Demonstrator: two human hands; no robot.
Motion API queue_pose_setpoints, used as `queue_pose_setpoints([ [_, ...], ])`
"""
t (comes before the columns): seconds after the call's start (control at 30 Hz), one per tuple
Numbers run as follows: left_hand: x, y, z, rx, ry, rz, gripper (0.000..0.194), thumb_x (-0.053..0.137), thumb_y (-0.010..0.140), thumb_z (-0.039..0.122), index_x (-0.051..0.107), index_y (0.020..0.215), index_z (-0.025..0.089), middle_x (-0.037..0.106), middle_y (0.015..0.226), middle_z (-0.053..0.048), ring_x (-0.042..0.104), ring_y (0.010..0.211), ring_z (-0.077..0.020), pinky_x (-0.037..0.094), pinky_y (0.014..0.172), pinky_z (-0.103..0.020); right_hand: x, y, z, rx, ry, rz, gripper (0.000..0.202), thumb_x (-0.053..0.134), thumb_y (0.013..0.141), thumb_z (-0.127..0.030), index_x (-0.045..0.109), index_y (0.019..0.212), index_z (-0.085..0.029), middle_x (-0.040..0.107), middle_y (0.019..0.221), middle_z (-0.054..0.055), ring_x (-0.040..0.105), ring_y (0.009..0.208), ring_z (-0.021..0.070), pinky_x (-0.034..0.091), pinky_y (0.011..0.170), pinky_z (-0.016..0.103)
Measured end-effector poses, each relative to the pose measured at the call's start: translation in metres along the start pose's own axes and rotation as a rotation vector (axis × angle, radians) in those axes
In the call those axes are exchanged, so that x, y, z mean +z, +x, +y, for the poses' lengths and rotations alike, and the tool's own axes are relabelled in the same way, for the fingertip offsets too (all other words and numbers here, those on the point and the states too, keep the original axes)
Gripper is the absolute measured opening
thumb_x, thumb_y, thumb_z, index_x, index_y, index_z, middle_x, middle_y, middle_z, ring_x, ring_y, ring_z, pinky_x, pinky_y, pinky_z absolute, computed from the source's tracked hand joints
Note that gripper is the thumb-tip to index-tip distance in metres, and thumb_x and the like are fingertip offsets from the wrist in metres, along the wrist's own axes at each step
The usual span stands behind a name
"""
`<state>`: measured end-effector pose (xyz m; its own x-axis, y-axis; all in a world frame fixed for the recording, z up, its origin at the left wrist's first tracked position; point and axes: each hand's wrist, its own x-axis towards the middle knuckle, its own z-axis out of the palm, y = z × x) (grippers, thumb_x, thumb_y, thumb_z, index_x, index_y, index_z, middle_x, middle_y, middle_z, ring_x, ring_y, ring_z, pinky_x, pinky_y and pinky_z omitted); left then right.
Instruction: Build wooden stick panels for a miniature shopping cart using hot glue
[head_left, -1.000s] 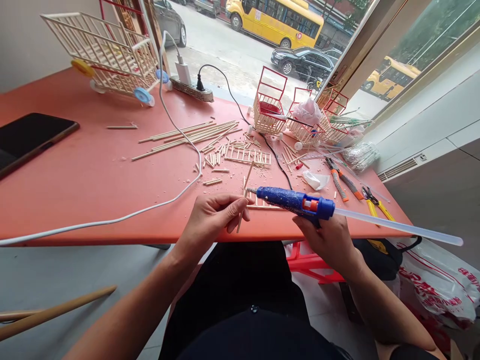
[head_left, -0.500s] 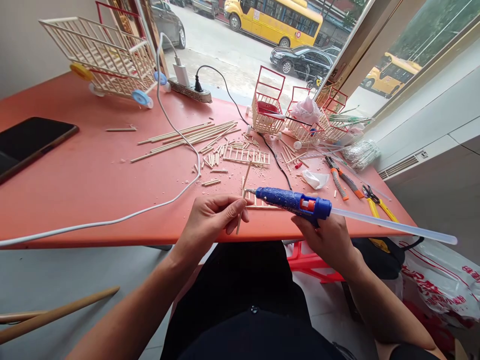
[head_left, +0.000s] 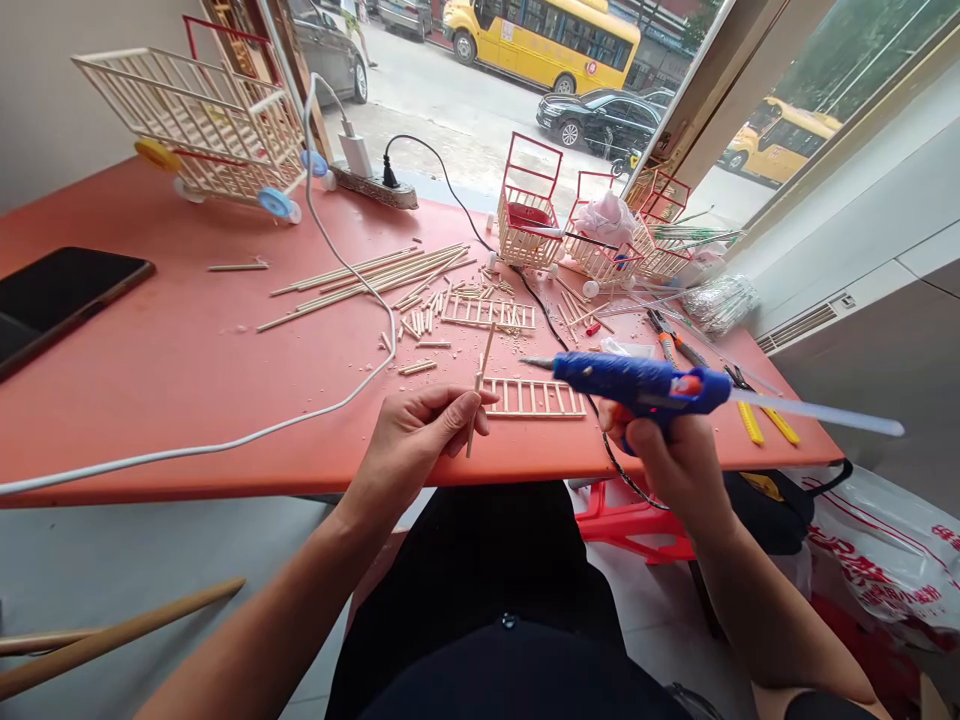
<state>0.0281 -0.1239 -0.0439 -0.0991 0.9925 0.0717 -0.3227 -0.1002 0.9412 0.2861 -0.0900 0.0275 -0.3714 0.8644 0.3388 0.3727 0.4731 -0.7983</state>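
My left hand (head_left: pixel 431 425) pinches a thin wooden stick (head_left: pixel 486 358) between thumb and fingers, holding it nearly upright over the table's front edge. A short piece appears to sit against the stick just above the thumb. Wrapped round the handle of a blue hot glue gun (head_left: pixel 637 382) is my right hand (head_left: pixel 667 450). The gun's nozzle points left, apart from the stick, and a clear glue stick (head_left: pixel 825 412) juts from its back. Behind and between the hands lies a small ladder-like stick frame (head_left: pixel 534 398) on the table.
The orange-red table (head_left: pixel 187 400) bears long sticks (head_left: pixel 375 280), cut pieces, another stick frame (head_left: pixel 487 313), and a phone (head_left: pixel 67 300). Miniature stick carts (head_left: pixel 529 235) stand at the back; a larger cart (head_left: pixel 210 120) stands left. Pliers (head_left: pixel 765 410) lie right. A white cable (head_left: pixel 322 405) crosses the left side.
My right hand has drawn the glue gun right and slightly up, away from the stick, uncovering the near frame. My left hand still holds the stick in about the same place.
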Motion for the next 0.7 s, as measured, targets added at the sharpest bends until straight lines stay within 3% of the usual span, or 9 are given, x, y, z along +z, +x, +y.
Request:
queue_pose_setpoints([
  [0.13,0.000,-0.001,0.003,0.055,0.015,-0.004,0.027,0.078,0.093,0.044,0.084,0.096,0.018,0.068,0.074,-0.004,0.044,0.053,-0.0062,0.034,0.049,-0.022,-0.025,0.023,0.009,0.128,0.414,0.163,0.044,0.070,0.091,-0.067,0.064,0.093,-0.023,0.059,0.077,0.001,0.052,0.058,0.0121,0.039,0.044,0.024],
  [0.27,-0.004,-0.003,0.004,0.087,0.094,0.020,0.025,0.079,0.092,0.043,0.084,0.097,0.019,0.069,0.075,-0.004,0.048,0.056,-0.0082,0.037,0.051,-0.023,-0.078,0.042,0.043,0.261,0.392,0.324,0.058,0.070,0.082,-0.080,0.059,0.083,-0.023,0.062,0.077,0.002,0.059,0.064,0.0142,0.036,0.039,0.022],
  [0.43,-0.004,-0.006,0.005,0.043,0.182,0.024,0.027,0.079,0.091,0.044,0.082,0.088,0.018,0.070,0.077,-0.005,0.048,0.059,-0.0108,0.039,0.053,-0.025,-0.136,0.036,0.094,0.565,0.378,0.332,0.047,0.067,0.093,-0.067,0.058,0.086,-0.021,0.060,0.069,0.000,0.059,0.060,0.0123,0.046,0.045,0.020],
  [0.57,0.000,-0.007,0.008,0.019,0.283,-0.001,0.032,0.075,0.092,0.046,0.078,0.078,0.018,0.069,0.076,-0.006,0.047,0.059,-0.0128,0.041,0.054,-0.026,-0.149,0.032,0.117,0.740,0.282,0.324,0.043,0.050,0.106,-0.058,0.057,0.088,-0.020,0.060,0.067,0.002,0.058,0.056,0.0117,0.045,0.043,0.019],
  [0.7,0.004,-0.008,0.010,-0.023,0.339,0.005,0.033,0.074,0.092,0.047,0.076,0.074,0.019,0.069,0.078,-0.006,0.047,0.061,-0.0130,0.043,0.056,-0.025,-0.150,0.037,0.126,0.767,0.167,0.262,0.051,0.050,0.102,-0.067,0.059,0.086,-0.020,0.060,0.061,0.003,0.057,0.051,0.0140,0.044,0.041,0.023],
])
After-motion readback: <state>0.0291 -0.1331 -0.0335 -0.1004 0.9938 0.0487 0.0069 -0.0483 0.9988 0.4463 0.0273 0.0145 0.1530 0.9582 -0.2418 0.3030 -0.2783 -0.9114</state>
